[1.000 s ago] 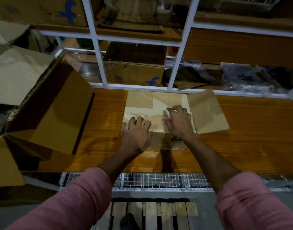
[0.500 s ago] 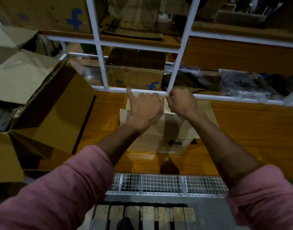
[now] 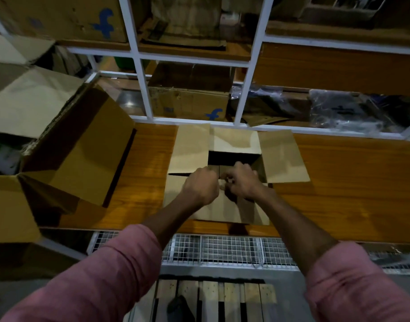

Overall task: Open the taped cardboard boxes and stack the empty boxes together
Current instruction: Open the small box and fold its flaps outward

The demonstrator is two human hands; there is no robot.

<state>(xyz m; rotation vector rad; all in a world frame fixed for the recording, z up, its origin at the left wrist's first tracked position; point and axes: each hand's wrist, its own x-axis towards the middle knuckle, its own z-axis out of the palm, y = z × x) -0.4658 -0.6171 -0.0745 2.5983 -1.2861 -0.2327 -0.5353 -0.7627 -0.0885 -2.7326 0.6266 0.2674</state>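
Observation:
A small cardboard box (image 3: 232,205) stands on the wooden shelf (image 3: 338,182) in front of me, its left, far and right flaps spread outward and a dark opening showing inside. My left hand (image 3: 200,185) and my right hand (image 3: 242,182) are side by side at the near edge of the opening, fingers curled around the near flap. What the fingertips touch is hidden. A large open cardboard box (image 3: 67,154) lies tipped at the left of the shelf.
White rack bars (image 3: 141,73) rise behind the box. Behind them sit a printed cardboard box (image 3: 190,101) and plastic-wrapped items (image 3: 338,110). Wire mesh (image 3: 222,249) edges the shelf front, with a wooden pallet (image 3: 213,298) on the floor below.
The small box went from flaps pressed flat, to hands lifted at its far edge, to open now. Both hands have come back to the near flap.

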